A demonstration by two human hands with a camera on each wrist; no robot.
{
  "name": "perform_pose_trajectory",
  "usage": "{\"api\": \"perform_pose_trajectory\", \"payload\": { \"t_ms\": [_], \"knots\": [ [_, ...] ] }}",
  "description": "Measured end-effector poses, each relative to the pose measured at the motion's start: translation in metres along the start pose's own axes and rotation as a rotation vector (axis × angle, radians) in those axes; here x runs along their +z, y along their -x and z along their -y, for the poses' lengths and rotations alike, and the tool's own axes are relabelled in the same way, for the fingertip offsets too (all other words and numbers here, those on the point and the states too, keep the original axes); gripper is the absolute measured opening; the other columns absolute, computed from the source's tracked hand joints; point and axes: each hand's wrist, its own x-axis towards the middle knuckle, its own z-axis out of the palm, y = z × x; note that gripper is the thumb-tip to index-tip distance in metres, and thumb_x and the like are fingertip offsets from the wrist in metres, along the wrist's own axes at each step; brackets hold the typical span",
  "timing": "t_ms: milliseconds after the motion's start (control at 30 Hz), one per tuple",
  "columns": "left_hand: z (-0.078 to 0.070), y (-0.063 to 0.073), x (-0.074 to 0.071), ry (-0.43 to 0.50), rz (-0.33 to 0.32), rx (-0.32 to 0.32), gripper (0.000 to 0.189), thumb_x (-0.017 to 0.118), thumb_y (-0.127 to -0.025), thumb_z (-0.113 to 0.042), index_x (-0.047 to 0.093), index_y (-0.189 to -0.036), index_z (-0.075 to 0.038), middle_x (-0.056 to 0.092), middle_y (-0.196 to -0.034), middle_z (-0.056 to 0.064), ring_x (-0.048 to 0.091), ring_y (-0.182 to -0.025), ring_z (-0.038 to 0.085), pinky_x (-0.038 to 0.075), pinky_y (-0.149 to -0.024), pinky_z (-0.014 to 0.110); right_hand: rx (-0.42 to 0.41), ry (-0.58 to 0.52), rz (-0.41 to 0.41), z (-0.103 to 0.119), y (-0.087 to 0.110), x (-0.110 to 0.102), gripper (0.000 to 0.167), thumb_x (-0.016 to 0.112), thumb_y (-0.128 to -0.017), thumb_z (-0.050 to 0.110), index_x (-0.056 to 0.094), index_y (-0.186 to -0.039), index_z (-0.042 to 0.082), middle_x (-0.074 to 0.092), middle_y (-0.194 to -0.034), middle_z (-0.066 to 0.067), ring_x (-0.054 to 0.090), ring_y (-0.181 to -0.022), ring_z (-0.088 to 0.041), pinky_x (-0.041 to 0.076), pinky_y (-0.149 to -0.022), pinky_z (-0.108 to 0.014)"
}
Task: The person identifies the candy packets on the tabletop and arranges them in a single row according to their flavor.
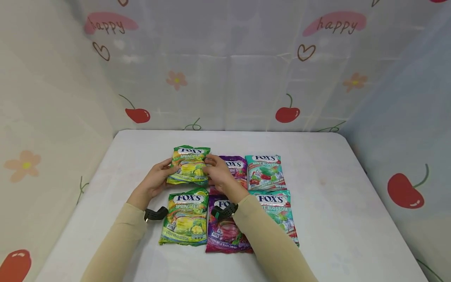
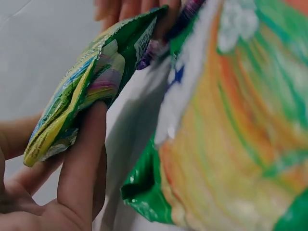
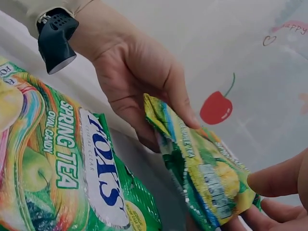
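Note:
Both hands grip a green and yellow bag of Fox's Spring Tea candy [image 1: 189,166] by its two sides. My left hand [image 1: 155,180] pinches the left edge, thumb in front and fingers behind. On the opposite edge, my right hand [image 1: 222,174] pinches with its thumb on the front. In the right wrist view, the bag [image 3: 207,168] tilts above the table between the hands. A second Spring Tea bag [image 1: 186,219] lies flat just below it. Under my right hand and wrist are two purple Fox's bags, the far one [image 1: 237,164] and the near one [image 1: 229,235], both partly hidden.
Two teal Fox's Mint Blossom bags, one far [image 1: 266,172] and one near [image 1: 276,207], lie at the right of the group. My right sleeve [image 1: 271,239] covers part of the near one. Patterned curtains [image 1: 225,90] enclose the white table [image 1: 338,219] on the back and sides.

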Motion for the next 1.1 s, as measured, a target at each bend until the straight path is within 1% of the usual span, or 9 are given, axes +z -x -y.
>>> {"api": "perform_pose_trajectory", "payload": {
  "t_ms": [133, 200, 300, 400, 500, 567, 667, 833, 1100],
  "knots": [
    [-0.002, 0.001, -0.005, 0.208, 0.05, -0.034, 0.074, 0.06, -0.106, -0.026, 0.017, -0.167, -0.024, 0.052, -0.142, 0.008, 0.07, -0.11, 0.014, 0.062, -0.093, 0.04, -0.028, -0.068, -0.035, 0.001, -0.005, 0.006, 0.063, 0.061, -0.097, -0.007, 0.047, -0.153, 0.017, 0.052, -0.151, -0.006, 0.047, -0.073, -0.016, 0.035, -0.057, -0.028],
    [-0.003, 0.002, -0.008, 0.28, 0.06, -0.036, 0.076, 0.06, -0.106, -0.024, 0.016, -0.167, -0.025, 0.054, -0.139, 0.006, 0.07, -0.11, 0.015, 0.061, -0.095, 0.041, -0.044, -0.107, -0.056, 0.001, -0.009, 0.011, 0.064, 0.061, -0.094, -0.012, 0.05, -0.151, 0.015, 0.053, -0.149, -0.008, 0.048, -0.074, -0.015, 0.038, -0.057, -0.026],
    [-0.007, 0.003, -0.015, 0.355, 0.071, -0.028, 0.075, 0.058, -0.106, -0.022, 0.014, -0.167, -0.026, 0.058, -0.133, 0.003, 0.07, -0.11, 0.015, 0.062, -0.093, 0.039, -0.046, -0.148, -0.083, 0.002, -0.014, 0.02, 0.063, 0.063, -0.092, -0.012, 0.051, -0.149, 0.012, 0.055, -0.146, -0.014, 0.06, -0.092, -0.018, 0.05, -0.066, -0.026],
    [-0.012, 0.002, -0.022, 0.404, 0.074, -0.028, 0.074, 0.057, -0.107, -0.02, 0.015, -0.167, -0.027, 0.059, -0.133, 0.003, 0.071, -0.11, 0.016, 0.062, -0.092, 0.037, 0.004, -0.187, -0.082, 0.004, -0.018, 0.027, 0.06, 0.064, -0.095, -0.006, 0.049, -0.151, 0.01, 0.055, -0.145, -0.018, 0.062, -0.114, -0.024, 0.057, -0.087, -0.03],
    [-0.021, 0.001, -0.029, 0.423, 0.082, -0.036, 0.074, 0.057, -0.107, -0.02, 0.014, -0.167, -0.03, 0.055, -0.136, 0.004, 0.071, -0.111, 0.016, 0.061, -0.095, 0.039, 0.063, -0.228, -0.056, 0.007, -0.023, 0.033, 0.057, 0.062, -0.099, 0.001, 0.046, -0.154, 0.009, 0.056, -0.144, -0.018, 0.062, -0.123, -0.025, 0.057, -0.101, -0.036],
    [-0.027, -0.001, -0.035, 0.418, 0.082, -0.043, 0.076, 0.058, -0.106, -0.019, 0.014, -0.167, -0.032, 0.053, -0.137, 0.004, 0.071, -0.111, 0.016, 0.06, -0.097, 0.039, 0.096, -0.259, -0.023, 0.009, -0.026, 0.036, 0.055, 0.06, -0.102, 0.004, 0.045, -0.155, 0.008, 0.057, -0.142, -0.018, 0.063, -0.122, -0.025, 0.057, -0.103, -0.039],
    [-0.035, -0.004, -0.044, 0.399, 0.073, -0.046, 0.077, 0.059, -0.106, -0.019, 0.013, -0.167, -0.032, 0.053, -0.136, 0.003, 0.071, -0.108, 0.015, 0.06, -0.096, 0.037, 0.12, -0.282, 0.018, 0.011, -0.031, 0.04, 0.053, 0.06, -0.104, 0.007, 0.045, -0.154, 0.005, 0.063, -0.135, -0.017, 0.067, -0.114, -0.024, 0.062, -0.094, -0.038],
    [-0.045, -0.007, -0.061, 0.39, 0.08, -0.041, 0.076, 0.057, -0.106, -0.019, 0.012, -0.167, -0.031, 0.053, -0.134, 0.002, 0.071, -0.107, 0.014, 0.061, -0.095, 0.036, 0.13, -0.282, 0.047, 0.014, -0.041, 0.049, 0.05, 0.064, -0.102, 0.007, 0.05, -0.149, -0.002, 0.067, -0.121, -0.016, 0.069, -0.1, -0.02, 0.064, -0.078, -0.027],
    [-0.049, -0.015, -0.08, 0.414, 0.09, -0.019, 0.065, 0.042, -0.112, -0.015, 0.011, -0.167, -0.031, 0.049, -0.137, 0.002, 0.071, -0.109, 0.013, 0.06, -0.096, 0.036, 0.096, -0.235, -0.035, 0.013, -0.062, 0.067, 0.045, 0.068, -0.098, 0.003, 0.056, -0.14, -0.006, 0.066, -0.111, -0.014, 0.069, -0.082, -0.014, 0.063, -0.077, -0.023]
  ]
}}
